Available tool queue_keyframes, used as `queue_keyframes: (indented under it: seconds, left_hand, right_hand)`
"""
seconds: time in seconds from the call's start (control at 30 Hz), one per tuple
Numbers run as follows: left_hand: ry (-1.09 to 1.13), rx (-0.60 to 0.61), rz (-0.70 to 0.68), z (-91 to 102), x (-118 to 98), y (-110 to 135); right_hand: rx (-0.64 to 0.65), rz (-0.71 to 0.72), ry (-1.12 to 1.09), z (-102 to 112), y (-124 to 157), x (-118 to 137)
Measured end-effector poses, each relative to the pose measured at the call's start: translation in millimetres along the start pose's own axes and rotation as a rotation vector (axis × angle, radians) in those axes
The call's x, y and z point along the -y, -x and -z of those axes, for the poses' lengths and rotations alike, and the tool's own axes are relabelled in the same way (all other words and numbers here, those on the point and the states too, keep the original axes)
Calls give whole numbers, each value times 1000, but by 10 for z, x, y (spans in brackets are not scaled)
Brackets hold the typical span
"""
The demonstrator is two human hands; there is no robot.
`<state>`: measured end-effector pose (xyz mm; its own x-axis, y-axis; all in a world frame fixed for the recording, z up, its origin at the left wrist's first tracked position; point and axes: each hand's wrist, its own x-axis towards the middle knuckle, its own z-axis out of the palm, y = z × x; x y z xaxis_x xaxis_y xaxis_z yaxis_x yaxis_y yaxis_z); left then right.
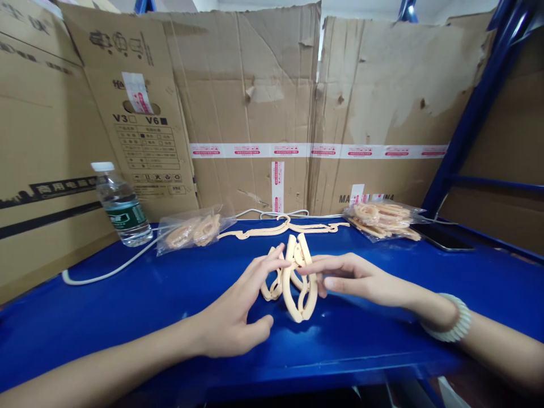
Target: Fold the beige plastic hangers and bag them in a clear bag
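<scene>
Both my hands meet over the middle of the blue shelf (127,317) around a cluster of beige plastic loop-shaped pieces (297,280) standing on edge. My left hand (238,309) reaches in from the left, its fingertips touching the pieces at their upper left, thumb held lower and apart. My right hand (352,277) comes from the right and pinches the top of the pieces between fingers and thumb. A pale bead bracelet (453,320) circles my right wrist. Behind the hands a flat beige plastic frame (283,228) lies on the shelf.
A water bottle (123,207) stands at the back left, with a white cable (106,272) running past it. A clear bag of beige pieces (193,229) lies left of centre, another bag (382,220) at the right. A dark phone (442,238) lies far right. Cardboard boxes (255,107) wall the back.
</scene>
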<state>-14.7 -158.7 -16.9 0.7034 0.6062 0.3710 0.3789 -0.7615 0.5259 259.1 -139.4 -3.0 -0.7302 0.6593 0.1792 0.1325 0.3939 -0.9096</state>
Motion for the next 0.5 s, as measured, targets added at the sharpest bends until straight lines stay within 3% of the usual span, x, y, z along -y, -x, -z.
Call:
queue_keyframes:
  seconds: [0.13,0.23,0.4,0.5]
  left_hand:
    - [-68,-145,35,21,82,-19]
    - [-147,-174,27,44,120,-34]
    - [-315,4,-94,60,56,-16]
    - [-373,106,-109,63,3,10]
  right_hand:
    - [-227,0,-41,182,-7,-58]
    - [-365,-45,18,381,12,-138]
    - [-266,-260,202,512,30,-226]
    - [-212,-252,389,466,32,-213]
